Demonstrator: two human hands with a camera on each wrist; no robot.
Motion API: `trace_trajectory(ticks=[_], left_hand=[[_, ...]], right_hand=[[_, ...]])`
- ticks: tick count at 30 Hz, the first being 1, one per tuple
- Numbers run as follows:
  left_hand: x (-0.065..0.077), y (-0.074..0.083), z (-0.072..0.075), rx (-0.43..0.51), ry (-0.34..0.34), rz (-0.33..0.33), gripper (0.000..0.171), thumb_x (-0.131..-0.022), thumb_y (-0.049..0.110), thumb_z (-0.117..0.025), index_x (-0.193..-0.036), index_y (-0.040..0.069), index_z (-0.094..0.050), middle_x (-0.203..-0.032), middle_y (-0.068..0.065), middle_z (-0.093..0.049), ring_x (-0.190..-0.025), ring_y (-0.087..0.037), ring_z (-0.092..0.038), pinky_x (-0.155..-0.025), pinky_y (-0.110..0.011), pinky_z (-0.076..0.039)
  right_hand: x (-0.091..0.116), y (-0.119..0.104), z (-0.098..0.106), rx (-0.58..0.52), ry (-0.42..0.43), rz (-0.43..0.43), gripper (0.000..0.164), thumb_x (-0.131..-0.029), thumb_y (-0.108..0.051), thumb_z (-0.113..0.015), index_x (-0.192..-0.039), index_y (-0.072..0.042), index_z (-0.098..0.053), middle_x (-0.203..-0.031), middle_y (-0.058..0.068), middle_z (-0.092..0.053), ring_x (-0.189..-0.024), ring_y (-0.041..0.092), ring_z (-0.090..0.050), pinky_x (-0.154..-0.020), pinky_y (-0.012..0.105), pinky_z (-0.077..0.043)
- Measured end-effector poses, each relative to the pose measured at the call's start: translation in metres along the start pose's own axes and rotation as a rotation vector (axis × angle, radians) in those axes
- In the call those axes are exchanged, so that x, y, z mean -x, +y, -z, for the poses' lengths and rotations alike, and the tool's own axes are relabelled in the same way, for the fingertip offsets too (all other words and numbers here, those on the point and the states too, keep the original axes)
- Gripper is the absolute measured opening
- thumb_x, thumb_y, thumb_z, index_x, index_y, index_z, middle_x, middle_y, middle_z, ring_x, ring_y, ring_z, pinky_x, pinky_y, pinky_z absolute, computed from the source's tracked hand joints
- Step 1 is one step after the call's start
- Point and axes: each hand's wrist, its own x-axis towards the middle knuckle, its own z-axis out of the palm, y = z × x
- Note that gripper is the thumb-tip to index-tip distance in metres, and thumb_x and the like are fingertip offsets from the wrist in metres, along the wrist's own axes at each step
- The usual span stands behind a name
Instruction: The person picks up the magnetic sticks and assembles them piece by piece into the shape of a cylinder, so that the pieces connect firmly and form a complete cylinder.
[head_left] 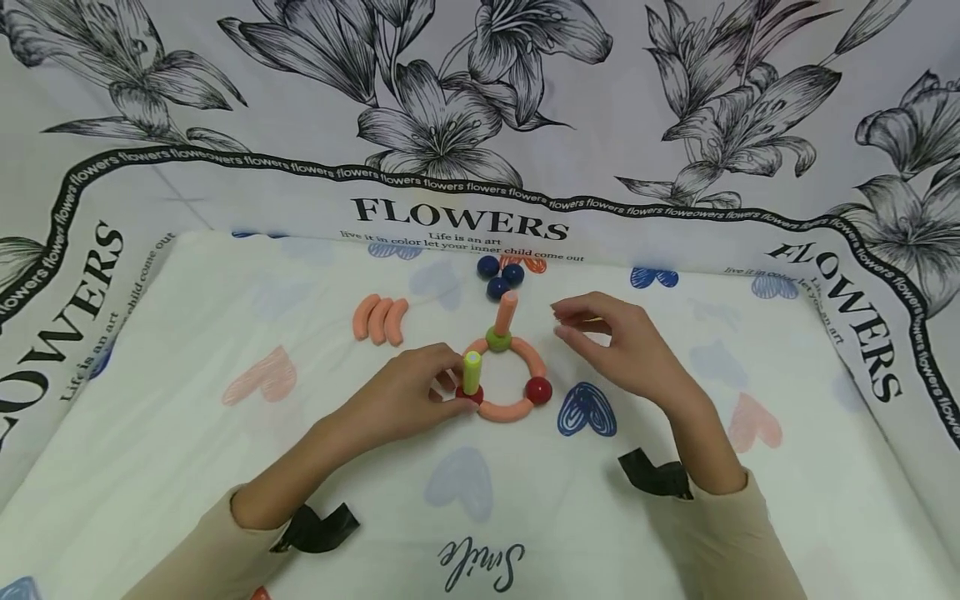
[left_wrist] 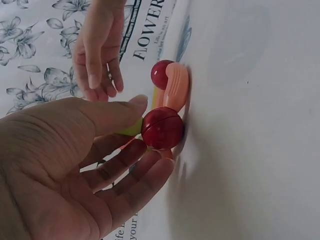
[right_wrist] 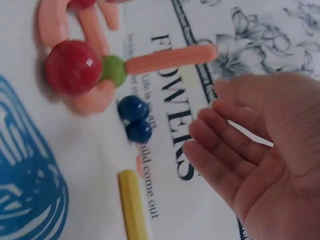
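Observation:
A ring of orange curved rods [head_left: 506,411] lies on the cloth, joined by a red ball [head_left: 538,390], a green ball [head_left: 498,337] and another red ball [left_wrist: 162,128]. My left hand [head_left: 408,392] holds that second red ball at the ring's left, thumb and fingers around it. A yellow-green stick [head_left: 472,372] stands up from this ball. From the green ball rises a straight orange stick [head_left: 506,313]. My right hand [head_left: 622,346] hovers to the right of the orange stick, fingers loosely bent with nothing between them, as the right wrist view also shows.
Three dark blue balls [head_left: 497,288] sit just beyond the ring. Several loose orange curved rods [head_left: 380,320] lie side by side at the left. A yellow stick [right_wrist: 132,205] shows in the right wrist view. The white cloth [head_left: 360,517] has printed hearts and a flower border.

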Motion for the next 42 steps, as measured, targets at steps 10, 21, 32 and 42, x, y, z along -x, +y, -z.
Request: trace_trajectory(ticks=[10, 21, 32, 42], left_hand=[[0.004, -0.005, -0.001, -0.011, 0.002, 0.029, 0.019, -0.09, 0.022, -0.087, -0.107, 0.02, -0.078, -0.106, 0.003, -0.073, -0.094, -0.01, -0.07, -0.08, -0.025, -0.059], [0.003, -0.008, -0.004, -0.002, 0.01, -0.012, 0.022, -0.089, 0.02, -0.087, -0.108, 0.017, -0.077, -0.105, 0.003, -0.071, -0.09, -0.005, -0.07, -0.08, -0.022, -0.058], [0.001, -0.004, -0.004, -0.004, 0.024, 0.0, 0.019, -0.088, 0.019, -0.088, -0.104, 0.018, -0.078, -0.105, 0.002, -0.07, -0.09, -0.007, -0.072, -0.079, -0.026, -0.06], [0.0, -0.006, -0.009, 0.004, 0.041, 0.0, 0.019, -0.087, 0.018, -0.089, -0.103, 0.016, -0.078, -0.104, 0.0, -0.067, -0.088, -0.007, -0.071, -0.078, -0.023, -0.06]], right_hand=[[-0.011, 0.027, -0.014, 0.175, 0.034, -0.16, 0.037, -0.103, -0.017, -0.069, -0.137, -0.007, -0.067, -0.144, 0.014, -0.064, -0.139, 0.036, -0.058, -0.117, 0.058, -0.047], [-0.006, 0.039, -0.017, 0.361, -0.062, -0.306, 0.048, -0.104, -0.019, -0.064, -0.15, -0.005, -0.058, -0.15, 0.02, -0.061, -0.142, 0.043, -0.056, -0.117, 0.062, -0.046], [-0.008, 0.031, -0.023, 0.427, 0.02, -0.347, 0.039, -0.099, -0.011, -0.072, -0.137, -0.005, -0.069, -0.127, 0.02, -0.073, -0.116, 0.038, -0.069, -0.103, 0.056, -0.056], [-0.003, 0.014, -0.011, 0.115, 0.103, -0.228, 0.036, -0.098, -0.012, -0.076, -0.131, -0.004, -0.065, -0.124, 0.017, -0.074, -0.115, 0.033, -0.073, -0.094, 0.042, -0.063]])
